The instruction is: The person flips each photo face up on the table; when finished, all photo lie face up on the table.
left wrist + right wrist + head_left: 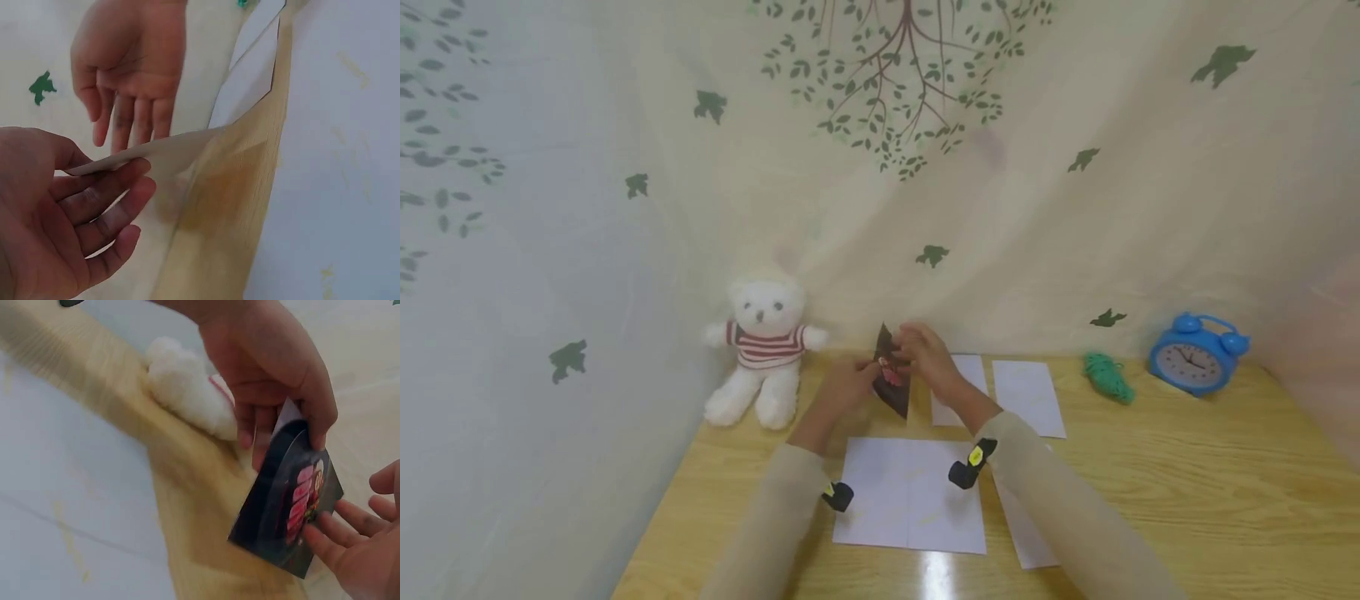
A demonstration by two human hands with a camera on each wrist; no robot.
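1. Here we are, with the thin, dark-faced printed paper card (895, 402) raised by the pale leaf-patterned backdrop (850, 242), between the white plush bear in a red-striped jumper (769, 353) and the rear white rectangular paper sheets (1028, 396).
2. Our left hand (850, 383) pinches its edge, thumb against fingers. Our right hand (928, 358) has its fingers extended at the printed face; touching or just short of it, we can't tell.
3. The big risk, we reckon: that one pinch seems to carry everything, so a slack thumb could let the card pivot or drop.
4. Watch those right fingertips! Too firm a push might buckle or crease such thin stock.
5. Tight on the left: a wide elbow swing could topple the bear.
6. And our beige right sleeve (1060, 492) reaches across a sheet; dipping could drag it askew.
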